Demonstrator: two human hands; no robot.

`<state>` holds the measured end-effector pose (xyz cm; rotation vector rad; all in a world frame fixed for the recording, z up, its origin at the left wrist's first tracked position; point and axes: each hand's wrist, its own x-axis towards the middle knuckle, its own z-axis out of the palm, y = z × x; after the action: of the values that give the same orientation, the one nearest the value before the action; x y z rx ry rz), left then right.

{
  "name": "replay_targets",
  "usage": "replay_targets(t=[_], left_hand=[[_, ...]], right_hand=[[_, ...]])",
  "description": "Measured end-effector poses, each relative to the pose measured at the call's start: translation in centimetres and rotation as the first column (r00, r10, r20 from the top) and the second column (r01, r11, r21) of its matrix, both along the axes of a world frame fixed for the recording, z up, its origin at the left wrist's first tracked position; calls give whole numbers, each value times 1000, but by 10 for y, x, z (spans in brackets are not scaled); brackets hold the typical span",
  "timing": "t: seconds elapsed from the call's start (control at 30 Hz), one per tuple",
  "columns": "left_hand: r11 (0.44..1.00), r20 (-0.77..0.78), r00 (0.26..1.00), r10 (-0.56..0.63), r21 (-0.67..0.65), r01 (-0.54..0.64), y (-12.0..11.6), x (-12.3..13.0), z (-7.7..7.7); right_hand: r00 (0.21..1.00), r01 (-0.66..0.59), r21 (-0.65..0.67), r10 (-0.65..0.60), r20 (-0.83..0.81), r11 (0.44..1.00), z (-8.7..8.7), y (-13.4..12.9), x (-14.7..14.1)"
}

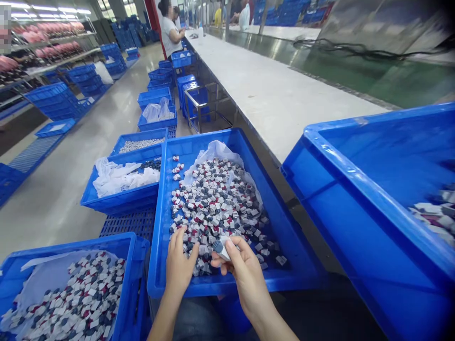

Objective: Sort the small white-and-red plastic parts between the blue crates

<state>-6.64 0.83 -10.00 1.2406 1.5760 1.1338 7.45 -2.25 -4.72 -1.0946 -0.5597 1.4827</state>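
Observation:
My right hand [243, 272] pinches a small white piece with a dark grey ribbed part [221, 248] between thumb and fingers, above the near part of a blue crate [156, 246]. To its left, my left hand [180, 263] hangs over the crate's near edge with its fingers apart and nothing in them. Inside the crate lies a heap of small white, dark grey and dark red pieces [213, 203], partly on a translucent plastic bag [216, 150].
At the lower left, another blue crate [131, 265] holds similar pieces. A large blue crate [341, 189] stands tilted at the right. Behind are a long white table [256, 85], a crate with white bags [117, 204], and a standing person [171, 35].

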Motion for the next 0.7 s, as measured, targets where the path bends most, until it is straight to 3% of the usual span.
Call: replay_targets(t=[0.07, 0.17, 0.23, 0.3, 0.37, 0.4, 0.43, 0.47, 0.53, 0.57, 0.6, 0.67, 0.7], left_hand=[[979, -39, 983, -182, 88, 185, -12, 12, 23], [903, 51, 906, -420, 119, 412, -27, 31, 51], [912, 95, 910, -403, 123, 391, -32, 39, 58], [953, 155, 945, -289, 136, 270, -32, 41, 56], [980, 217, 961, -174, 136, 147, -30, 32, 49], [988, 242, 963, -116, 129, 86, -28, 23, 46], [993, 258, 965, -53, 120, 23, -27, 10, 43], [993, 261, 965, 21, 108, -51, -26, -7, 42], [965, 220, 949, 227, 79, -249, -27, -52, 41], [921, 173, 914, 367, 68, -383, -31, -77, 40], [829, 118, 827, 550, 41, -557, -36, -103, 38], [656, 20, 656, 755, -3, -755, -52, -150, 29], [546, -147, 548, 824, -58, -836, -62, -167, 23]], right_hand=[[1000, 27, 29, -27, -5, 999, 5, -2, -2], [998, 56, 58, -58, 32, 997, 8, -4, -8], [997, -8, 89, 1, 71, 996, 6, -4, -11], [983, -152, 121, 137, 123, 981, 1, -1, -9], [928, -279, 136, 231, 291, 951, -8, 6, -5], [852, -332, 123, 241, 464, 935, -14, 12, -3], [716, -381, 94, 229, 660, 920, -20, 18, -1], [529, -427, 48, 207, 823, 903, -26, 25, 0], [172, -505, -75, 185, 968, 860, -39, 38, -2], [65, -543, -126, 191, 979, 830, -45, 43, -5], [10, -576, -157, 199, 980, 802, -51, 48, -9], [-48, -618, -184, 197, 979, 764, -60, 54, -18], [-77, -629, -197, 191, 979, 752, -63, 55, -22]])
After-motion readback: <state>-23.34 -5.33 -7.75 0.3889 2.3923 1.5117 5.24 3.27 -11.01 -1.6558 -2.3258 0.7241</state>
